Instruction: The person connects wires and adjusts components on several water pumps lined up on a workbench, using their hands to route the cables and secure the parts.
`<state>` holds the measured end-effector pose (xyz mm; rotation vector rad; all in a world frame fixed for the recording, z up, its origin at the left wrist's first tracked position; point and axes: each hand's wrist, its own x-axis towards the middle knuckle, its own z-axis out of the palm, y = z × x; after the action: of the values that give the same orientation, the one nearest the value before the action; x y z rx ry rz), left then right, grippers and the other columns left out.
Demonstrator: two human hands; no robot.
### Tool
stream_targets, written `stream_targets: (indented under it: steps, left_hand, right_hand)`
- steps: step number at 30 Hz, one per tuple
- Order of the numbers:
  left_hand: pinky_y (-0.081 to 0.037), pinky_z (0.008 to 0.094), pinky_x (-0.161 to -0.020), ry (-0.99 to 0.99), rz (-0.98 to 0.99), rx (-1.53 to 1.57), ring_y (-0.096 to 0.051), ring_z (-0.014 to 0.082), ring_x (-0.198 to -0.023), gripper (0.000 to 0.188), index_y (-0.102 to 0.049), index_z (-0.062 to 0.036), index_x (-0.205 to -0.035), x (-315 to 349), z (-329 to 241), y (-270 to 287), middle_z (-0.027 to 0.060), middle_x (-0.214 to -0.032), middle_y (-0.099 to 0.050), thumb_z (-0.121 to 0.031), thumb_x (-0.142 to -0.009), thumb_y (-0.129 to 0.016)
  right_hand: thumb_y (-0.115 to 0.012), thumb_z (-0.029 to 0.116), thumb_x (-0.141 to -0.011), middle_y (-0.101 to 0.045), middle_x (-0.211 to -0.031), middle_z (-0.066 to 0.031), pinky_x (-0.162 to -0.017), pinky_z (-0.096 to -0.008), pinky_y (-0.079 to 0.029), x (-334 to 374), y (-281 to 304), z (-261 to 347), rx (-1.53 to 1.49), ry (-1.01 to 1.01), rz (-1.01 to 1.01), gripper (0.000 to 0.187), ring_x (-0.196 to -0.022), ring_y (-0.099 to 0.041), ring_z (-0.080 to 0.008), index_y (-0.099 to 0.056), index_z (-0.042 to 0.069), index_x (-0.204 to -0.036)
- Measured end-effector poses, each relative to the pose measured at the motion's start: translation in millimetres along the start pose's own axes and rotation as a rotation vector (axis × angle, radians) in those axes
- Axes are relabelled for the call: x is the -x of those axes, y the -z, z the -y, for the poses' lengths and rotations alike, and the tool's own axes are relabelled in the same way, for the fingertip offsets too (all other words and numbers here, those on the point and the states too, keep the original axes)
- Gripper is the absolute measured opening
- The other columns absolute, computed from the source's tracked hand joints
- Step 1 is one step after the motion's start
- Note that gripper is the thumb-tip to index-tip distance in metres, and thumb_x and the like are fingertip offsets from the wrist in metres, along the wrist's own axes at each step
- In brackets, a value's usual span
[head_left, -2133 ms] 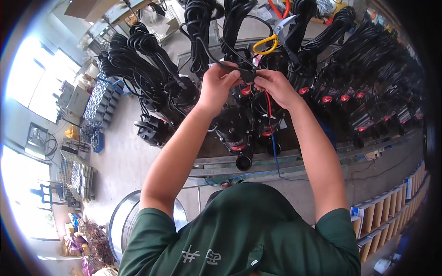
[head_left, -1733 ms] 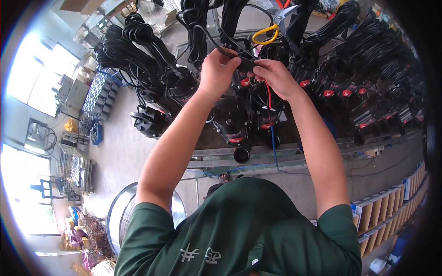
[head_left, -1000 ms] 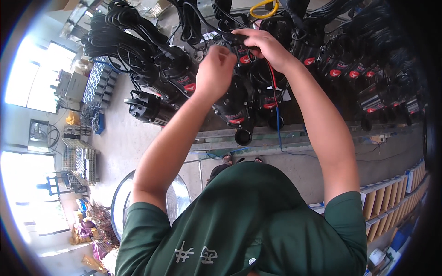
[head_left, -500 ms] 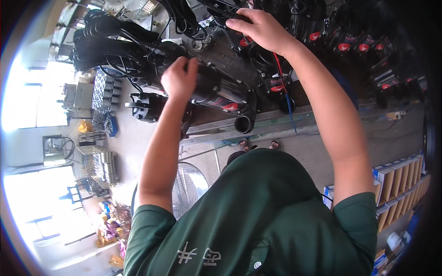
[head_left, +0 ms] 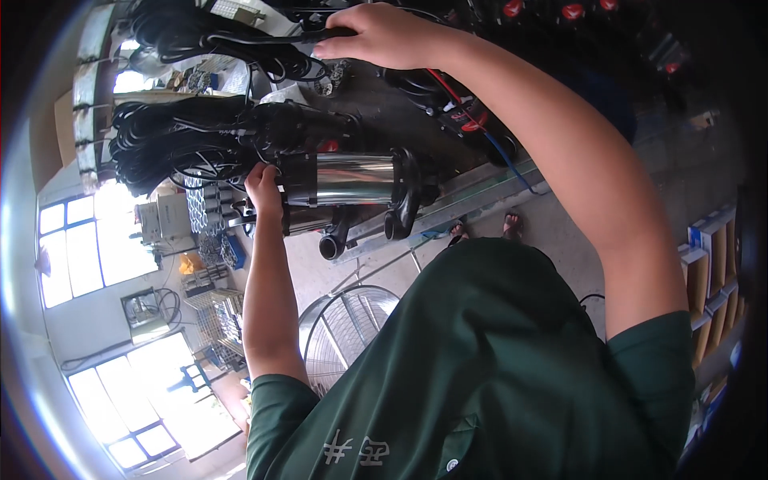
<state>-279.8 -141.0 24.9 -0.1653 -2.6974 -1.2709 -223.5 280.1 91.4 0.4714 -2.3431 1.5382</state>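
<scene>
A submersible pump (head_left: 356,179) with a bright steel body and black ends lies across the workbench. My left hand (head_left: 264,188) is closed at its left end, beside the cable entry; the exact part gripped is partly hidden by the fingers. The pump's black elbow outlet (head_left: 398,224) points toward me. Farther off, my right hand (head_left: 376,36) grips a thick black cable (head_left: 308,38), which runs left to a hanging coil (head_left: 180,32). Another cable coil (head_left: 164,144) lies left of the steel pump.
A second black outlet (head_left: 332,244) juts over the bench's metal edge (head_left: 448,206). More pumps with red labels (head_left: 572,11) stand at the far right. A blue and a red wire (head_left: 444,86) trail nearby. A large round fan (head_left: 344,320) stands below the bench.
My right hand has moved left with the black cable. My left hand has shifted toward the pump's left end. A bare steel side now shows near it, and the whole view has turned.
</scene>
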Motion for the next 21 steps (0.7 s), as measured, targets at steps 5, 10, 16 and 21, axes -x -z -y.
stream_targets:
  steps: [5,10,16,21]
  left_hand:
    - [-0.033,0.0275,-0.060,-0.014,0.056,-0.019,-0.042,0.0085,-0.063,0.014,-0.059,-0.0026,-0.069,-8.6,5.6,5.0,-0.0019,-0.064,-0.050,-0.009,-0.082,-0.059]
    - [-0.033,0.0264,-0.061,-0.100,0.095,-0.052,-0.041,0.0070,-0.065,0.018,-0.053,-0.0037,-0.068,9.6,-21.4,2.6,-0.0034,-0.063,-0.044,-0.010,-0.084,-0.059]
    - [-0.052,0.0391,-0.076,-0.592,0.435,-0.340,-0.065,0.0359,-0.084,0.027,-0.060,0.0006,-0.112,56.4,-105.3,0.7,0.0177,-0.097,-0.063,-0.007,-0.086,-0.057]
    - [-0.056,0.0366,-0.072,-0.515,0.660,-0.428,-0.071,0.0250,-0.077,0.047,-0.055,-0.0046,-0.140,109.7,-167.6,-20.3,0.0159,-0.095,-0.069,0.001,-0.093,-0.052]
  right_hand:
    - [-0.064,0.055,-0.095,-0.076,-0.094,-0.0167,-0.088,-0.0386,-0.054,-5.9,-15.4,-16.4,0.073,0.064,-0.115,0.060,-0.094,-0.074,-0.0305,-0.074,0.001,-0.118]
    - [-0.063,0.060,-0.097,-0.071,-0.120,-0.0253,-0.099,-0.0393,-0.052,-0.8,-9.1,-7.5,0.096,-0.005,-0.028,0.078,-0.113,-0.069,-0.0350,-0.061,-0.007,-0.136]
    - [-0.065,0.058,-0.096,-0.073,-0.098,-0.0183,-0.086,-0.0380,-0.052,3.3,-0.3,-2.5,0.034,-0.022,-0.016,0.068,-0.094,-0.071,-0.0279,-0.067,-0.002,-0.128]
    - [-0.064,0.056,-0.096,-0.072,-0.087,-0.0137,-0.078,-0.0361,-0.052,-5.0,-4.3,-13.8,0.030,-0.009,-0.018,0.058,-0.083,-0.070,-0.0244,-0.071,0.002,-0.117]
